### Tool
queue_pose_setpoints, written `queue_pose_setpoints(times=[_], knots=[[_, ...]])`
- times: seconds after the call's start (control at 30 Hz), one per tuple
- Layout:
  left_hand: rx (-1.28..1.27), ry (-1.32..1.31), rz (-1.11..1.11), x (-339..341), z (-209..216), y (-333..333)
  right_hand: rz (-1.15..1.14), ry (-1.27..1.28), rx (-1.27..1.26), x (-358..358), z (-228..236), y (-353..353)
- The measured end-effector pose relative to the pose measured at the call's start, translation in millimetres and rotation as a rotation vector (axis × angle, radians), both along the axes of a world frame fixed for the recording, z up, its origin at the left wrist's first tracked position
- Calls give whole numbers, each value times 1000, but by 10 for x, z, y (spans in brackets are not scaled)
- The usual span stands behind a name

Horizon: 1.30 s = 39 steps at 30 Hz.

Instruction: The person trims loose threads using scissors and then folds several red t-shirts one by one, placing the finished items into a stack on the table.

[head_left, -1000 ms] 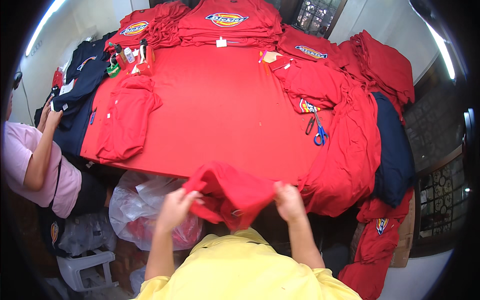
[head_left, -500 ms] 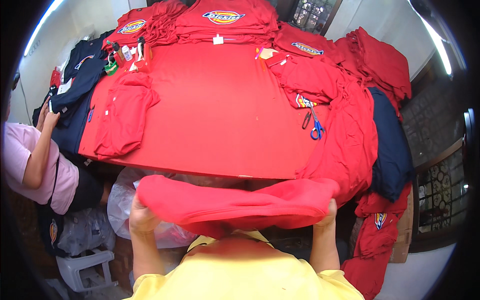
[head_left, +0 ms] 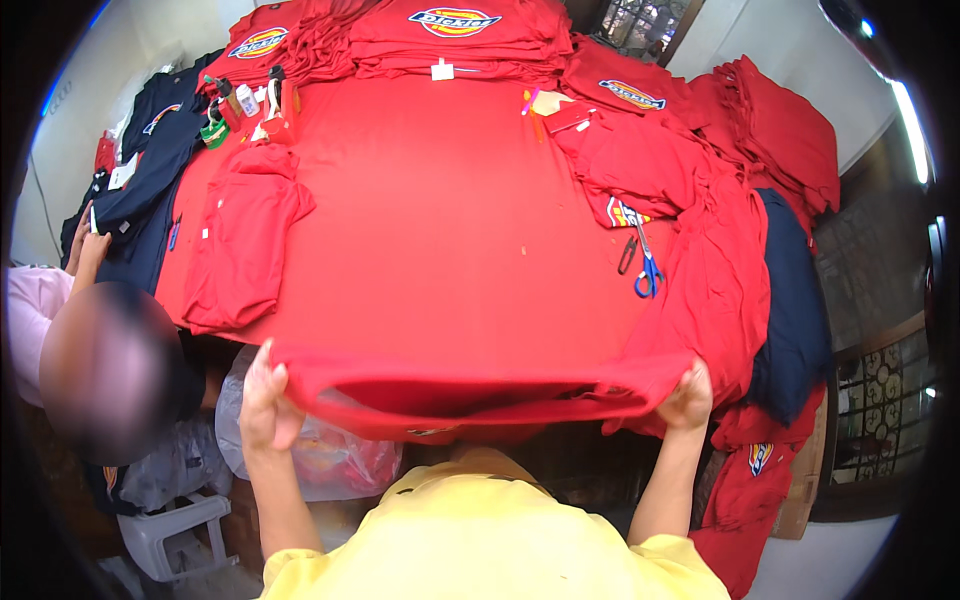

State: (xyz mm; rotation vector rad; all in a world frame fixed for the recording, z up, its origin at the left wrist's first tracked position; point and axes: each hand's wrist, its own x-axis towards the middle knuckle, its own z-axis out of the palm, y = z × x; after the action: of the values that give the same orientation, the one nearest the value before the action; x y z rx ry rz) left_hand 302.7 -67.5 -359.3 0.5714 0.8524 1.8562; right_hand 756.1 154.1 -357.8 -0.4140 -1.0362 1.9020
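A red shirt [head_left: 480, 385] is stretched sideways between my two hands, at the near edge of the table. Its hem sags open in the middle, and a dark gap shows between its layers. My left hand [head_left: 270, 402] grips one end, the thumb and fingers partly showing. At the other end my right hand [head_left: 688, 397] is closed on the cloth, its fingertips hidden. Just beyond the shirt lies the red-covered table [head_left: 400, 230]. The lower part of the shirt is hidden behind my yellow-clad body.
Stacks of red shirts [head_left: 460, 50] line the far side. Blue-handled scissors [head_left: 648, 275] and small black snips [head_left: 627, 254] lie at the right. A folded red shirt [head_left: 245, 250] and small bottles [head_left: 247, 100] are at the left. A co-worker's hand [head_left: 92, 240] touches navy shirts [head_left: 150, 190].
My hands have moved slightly apart and outward, pulling the shirt tauter, and its opening now shows. The co-worker at the left has leaned forward. My view has shifted a little.
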Motion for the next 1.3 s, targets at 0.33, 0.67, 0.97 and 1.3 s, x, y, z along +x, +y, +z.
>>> queue_pose_setpoints(times=[0.33,0.67,0.97,1.3], knots=[[-378,11,90,-1243,-908,2838,132,-54,-190,-1749,-648,2519],[-521,1797,591,-1097,-866,2924,-427,-1170,769,-1808,-624,2687],[-446,1775,381,-1252,-951,3447,-526,-1319,1160,-2334,-973,3020],[-525,1285,-96,-1481,-782,3445,152,-1209,473,-2235,-725,3432]])
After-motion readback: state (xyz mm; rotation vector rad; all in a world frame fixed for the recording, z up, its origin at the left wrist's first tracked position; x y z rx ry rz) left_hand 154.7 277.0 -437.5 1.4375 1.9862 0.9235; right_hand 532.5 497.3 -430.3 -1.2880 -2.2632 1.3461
